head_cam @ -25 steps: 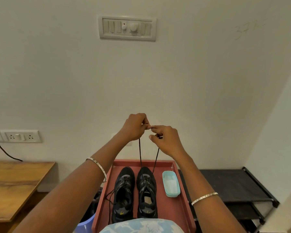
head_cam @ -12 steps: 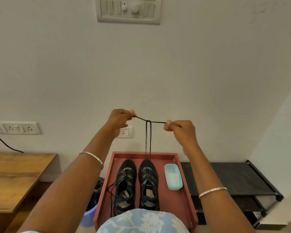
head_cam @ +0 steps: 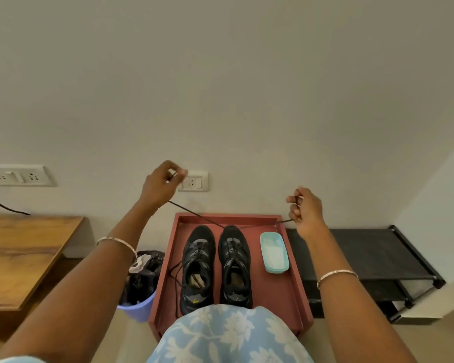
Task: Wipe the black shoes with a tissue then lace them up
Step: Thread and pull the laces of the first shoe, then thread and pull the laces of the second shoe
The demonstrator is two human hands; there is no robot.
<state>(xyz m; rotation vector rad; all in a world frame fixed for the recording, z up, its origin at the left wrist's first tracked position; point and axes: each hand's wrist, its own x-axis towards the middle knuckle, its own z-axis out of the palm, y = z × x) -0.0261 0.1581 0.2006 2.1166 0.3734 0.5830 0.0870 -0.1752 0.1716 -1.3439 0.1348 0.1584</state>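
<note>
Item: black lace (head_cam: 194, 213), one strand to each hand, pulled out sideways in a shallow V. L hand (head_cam: 159, 183): fingers (head_cam: 180, 172) curled, pinching the lace end, raised in front of a wall socket (head_cam: 193, 181). R hand (head_cam: 306, 209): fingers (head_cam: 292, 199) curled round the other end, lower than the L fingers and well apart from them. Both strands meet below and between the fingers at the toe end of the R black shoe (head_cam: 235, 263). L black shoe (head_cam: 197, 265) is just beside it, below the L fingers, w/ its own lace lying slack down its outer side. Both shoes stand toes to the wall on a red tray (head_cam: 294, 292). Teal lidded box (head_cam: 274, 251) is on the tray, below the R fingers. Lilac bin w/ black liner (head_cam: 139, 307) is below the L fingers, beside the tray. Wooden table (head_cam: 24, 255) is far L of the L fingers; black rack (head_cam: 364, 247) is R of the R fingers.
</note>
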